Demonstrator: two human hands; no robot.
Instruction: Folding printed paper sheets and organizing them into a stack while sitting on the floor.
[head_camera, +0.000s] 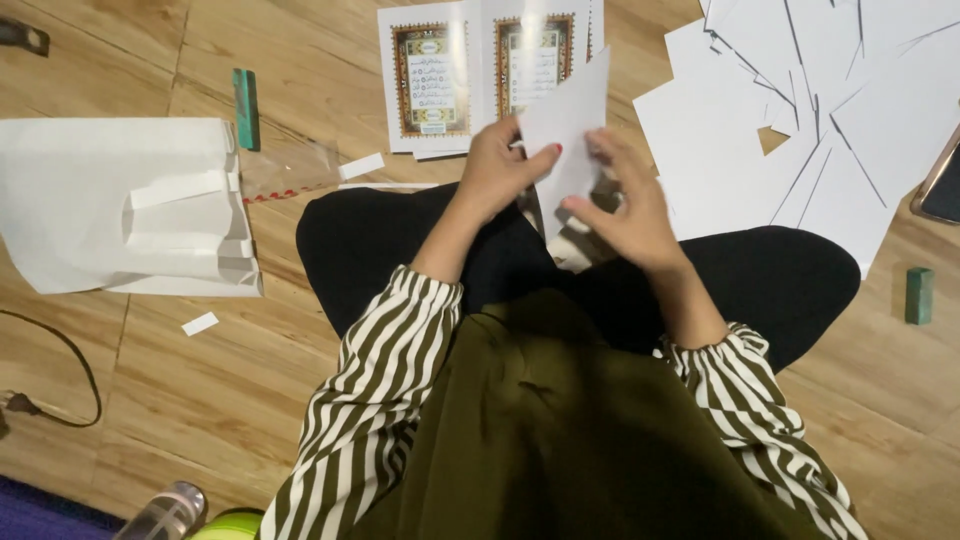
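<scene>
We pinch a white sheet (566, 120) between our left hand (497, 170) and right hand (622, 205), both closed on it; its long axis rises away from them.

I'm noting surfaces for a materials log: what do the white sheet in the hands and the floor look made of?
The white folded sheet looks like thin matte paper: it creases sharply and bends between both hands. The brown plank floor looks like wood or wood-look laminate, with grain lines, plank seams and a slight sheen.
</scene>
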